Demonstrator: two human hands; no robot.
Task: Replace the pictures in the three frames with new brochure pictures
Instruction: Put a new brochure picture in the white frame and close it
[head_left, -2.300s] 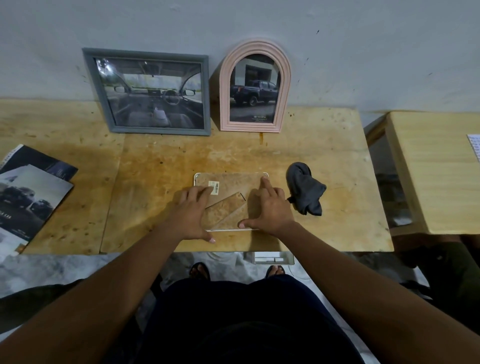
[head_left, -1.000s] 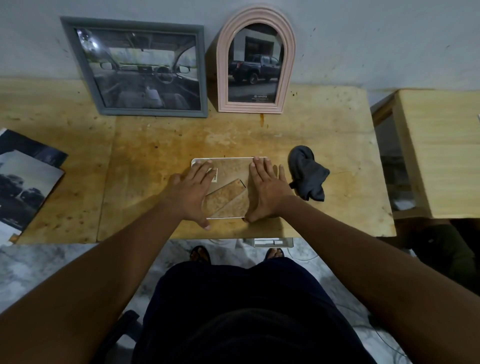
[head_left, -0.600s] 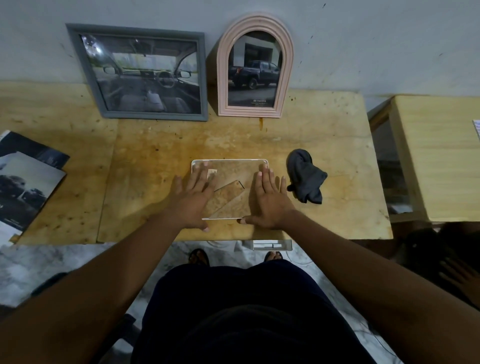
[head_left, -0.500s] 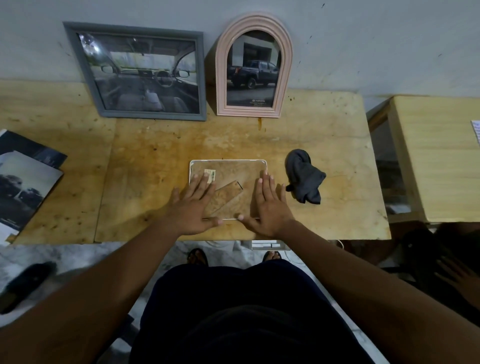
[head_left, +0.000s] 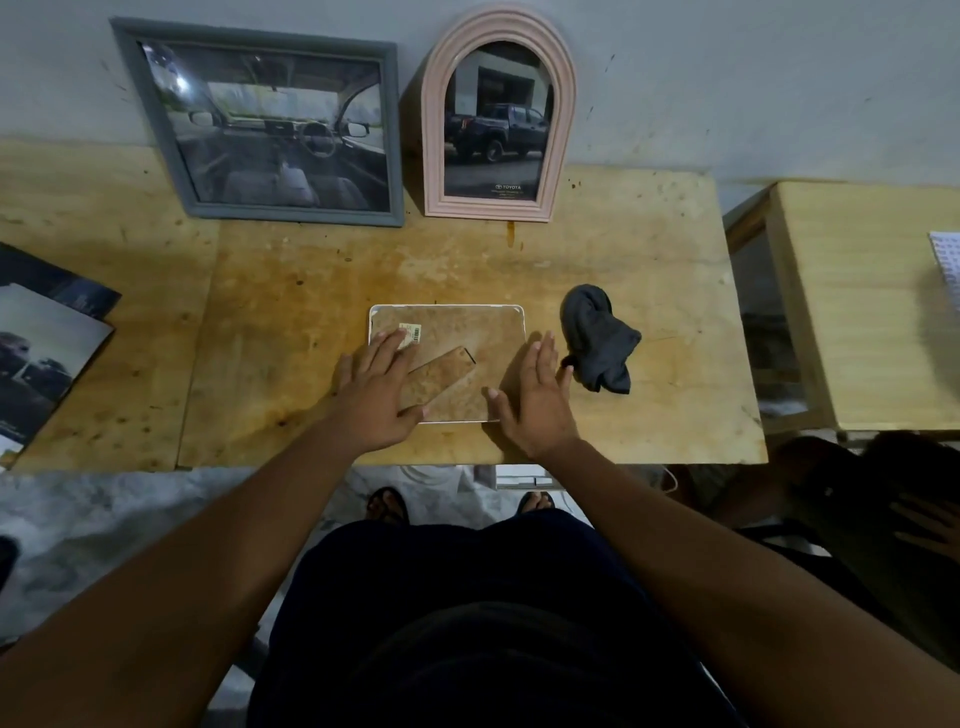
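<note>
Setting: plain indoor room, a home or a small workshop; cannot tell which.
Evidence: stained plywood table (head_left: 623, 270) against a bare, scuffed grey wall (head_left: 727, 78); pale wooden table (head_left: 857, 312) beside it; marble-patterned floor (head_left: 104, 519); car brochures (head_left: 41, 353) lying at far left; sandalled feet (head_left: 387, 506) beneath.

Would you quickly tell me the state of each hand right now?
Left hand: open, flat on the face-down frame.
Right hand: open, at the frame's right edge, holding nothing.

Both arms stretched forward, left hand (head_left: 376, 395) flat with fingers spread, right hand (head_left: 537, 400) flat, fingers straight
</note>
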